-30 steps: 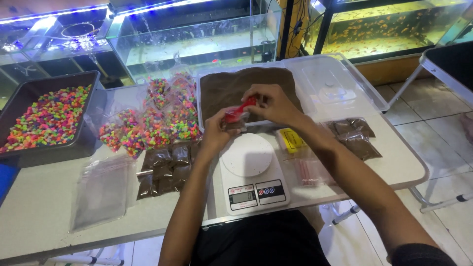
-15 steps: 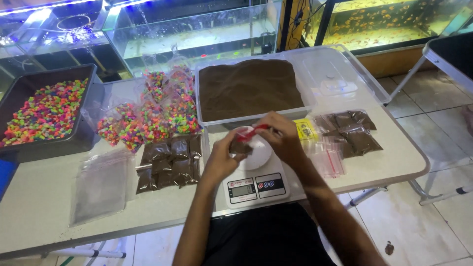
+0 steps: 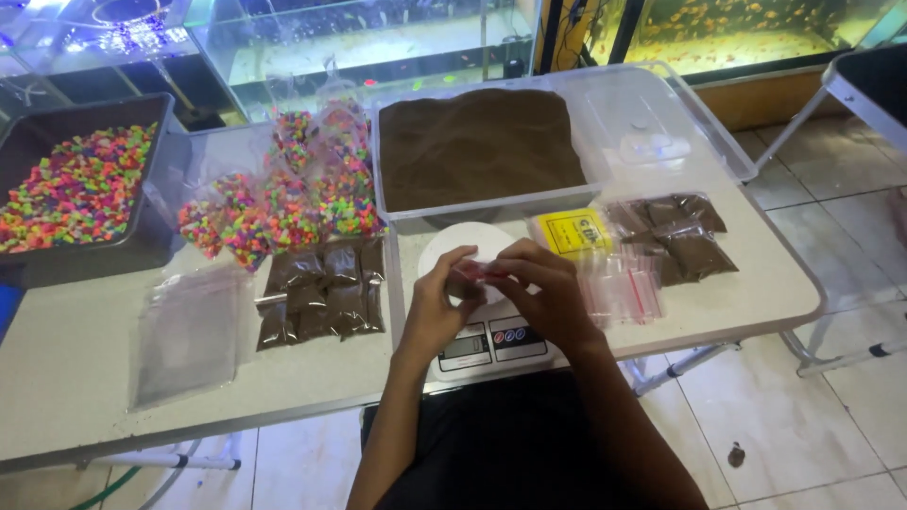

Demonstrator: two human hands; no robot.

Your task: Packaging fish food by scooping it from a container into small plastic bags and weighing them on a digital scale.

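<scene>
Head view: both hands' grip [image 3: 482,279] pinches small clear bag [image 3: 470,274] above scale [image 3: 482,340].

Both forearms bare to the elbow, no sleeves in view. Left hand [image 3: 436,307] and right hand [image 3: 546,295] ungloved; no rings or watch visible. Black garment over lap.

Small bag [image 3: 472,275] pinched between left hand [image 3: 436,312] and right hand [image 3: 546,297]: thin clear plastic, glossy. Kitchen scale [image 3: 484,342] under the hands: smooth white plastic, round matt platter. Table [image 3: 66,368]: pale, smooth, matt top; legs painted metal. Clear plastic tub [image 3: 487,210] along the far edge holds fine brown powder [image 3: 477,142], matt and granular. Filled packets [image 3: 323,291] left of the scale: shiny film over dark grain. Gravel [image 3: 71,184] in the dark tray at the left edge: rough, bright-coloured. Floor tiles [image 3: 803,416]: glazed, slightly glossy.
</scene>
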